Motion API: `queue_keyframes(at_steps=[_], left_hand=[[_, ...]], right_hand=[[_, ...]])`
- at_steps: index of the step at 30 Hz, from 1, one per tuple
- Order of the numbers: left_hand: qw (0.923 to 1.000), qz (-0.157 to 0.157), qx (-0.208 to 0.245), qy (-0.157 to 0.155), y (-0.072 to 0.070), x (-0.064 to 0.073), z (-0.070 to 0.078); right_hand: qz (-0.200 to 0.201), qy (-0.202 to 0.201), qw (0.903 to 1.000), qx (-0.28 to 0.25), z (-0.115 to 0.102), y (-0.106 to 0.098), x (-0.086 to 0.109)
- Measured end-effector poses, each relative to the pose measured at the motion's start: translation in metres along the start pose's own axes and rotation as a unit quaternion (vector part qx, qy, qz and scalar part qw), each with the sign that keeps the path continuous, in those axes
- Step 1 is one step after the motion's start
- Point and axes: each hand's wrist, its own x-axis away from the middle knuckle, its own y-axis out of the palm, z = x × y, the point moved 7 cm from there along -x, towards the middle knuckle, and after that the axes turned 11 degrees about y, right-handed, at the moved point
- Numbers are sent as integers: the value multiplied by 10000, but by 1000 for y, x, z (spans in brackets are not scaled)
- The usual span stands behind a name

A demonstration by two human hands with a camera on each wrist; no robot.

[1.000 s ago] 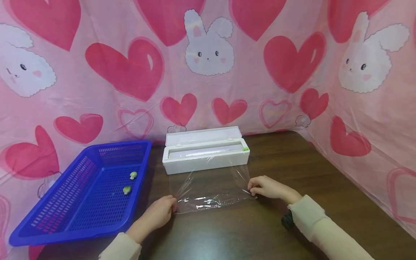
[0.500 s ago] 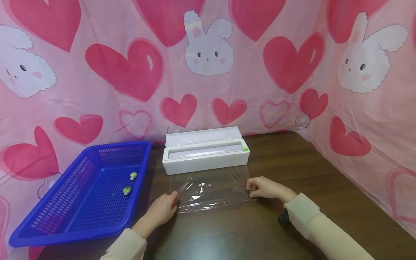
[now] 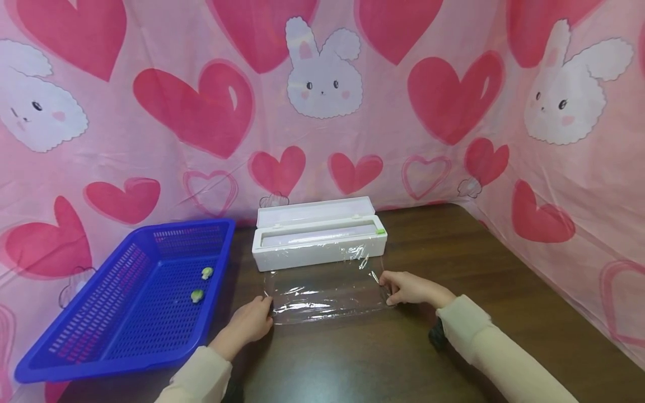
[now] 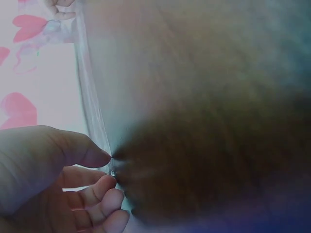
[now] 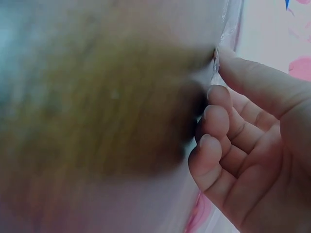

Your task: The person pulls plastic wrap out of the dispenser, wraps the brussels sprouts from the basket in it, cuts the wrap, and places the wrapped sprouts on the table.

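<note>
The left hand (image 3: 248, 322) pinches the near left corner of a clear sheet of cling film (image 3: 322, 307) between thumb and curled fingers; the right hand (image 3: 414, 289) pinches the sheet's right edge in the same way. Between the two grips the film spans fairly flat, glinting in wrinkles. Beyond the grips it runs to a white cling film dispenser (image 3: 314, 254), draping over its front wall. The dispenser's lid (image 3: 314, 211) is tipped back on the far side, and a green tab (image 3: 380, 231) sits at its right end. Left of the left hand lies a blue plastic basket (image 3: 146, 313) with two small pale-green pieces (image 3: 197, 295) near its right wall. Under everything is a dark wooden table (image 3: 342, 364); farthest from the grips hangs a pink cloth (image 3: 314, 134) printed with hearts and rabbits.
</note>
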Motion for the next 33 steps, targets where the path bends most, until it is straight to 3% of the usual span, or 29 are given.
queue_keyframes(at_steps=[8,22,27,33], left_hand=[[9985,-410,96,-340,4,-7,-8],[9987,-377,91,-321,0,-2,-11],[9990,-277,67,-355,-5,1,-5],[9995,-223,198,-141,-21,9,17]], right_hand=[[-107,347,9986,-381,7,-3,-8],[-216,576,9965,-569,14,-4,-12],[-224,591,9962,-604,15,-2,-11],[-245,475,9967,-613,15,-1,-10]])
